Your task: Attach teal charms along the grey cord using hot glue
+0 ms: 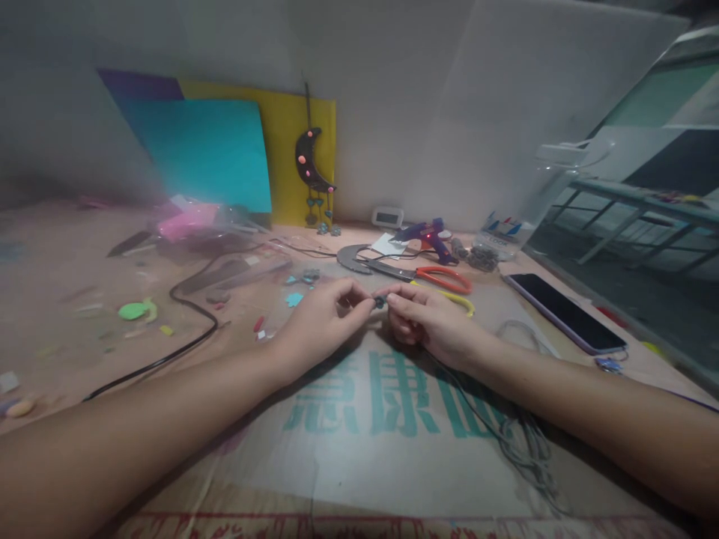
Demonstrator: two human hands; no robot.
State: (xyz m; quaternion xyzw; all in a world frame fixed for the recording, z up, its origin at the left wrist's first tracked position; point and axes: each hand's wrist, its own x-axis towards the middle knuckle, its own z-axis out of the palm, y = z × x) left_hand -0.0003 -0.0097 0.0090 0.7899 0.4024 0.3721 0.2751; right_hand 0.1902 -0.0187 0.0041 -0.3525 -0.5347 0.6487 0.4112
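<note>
My left hand (342, 311) and my right hand (424, 318) meet over the middle of the table, both closed in a pinch. Between their fingertips is a small dark teal piece (380, 302), too small to name closely. A thin grey cord (469, 400) runs from under my right hand to a loose tangle by the right forearm. Beyond the hands lie scissors (443, 279) with orange and yellow handles, partly hidden by my right hand. A grey crescent cutout (353, 259) touches their blades. Left of the fingers are light blue cut scraps (293, 299).
At the back stand a purple glue gun (430, 238) with a red light and a small white digital display (387, 217). A crescent ornament (308, 161) hangs before yellow and blue sheets (213, 150). A phone (565, 311) lies right; a black cable (185, 348) crosses the left.
</note>
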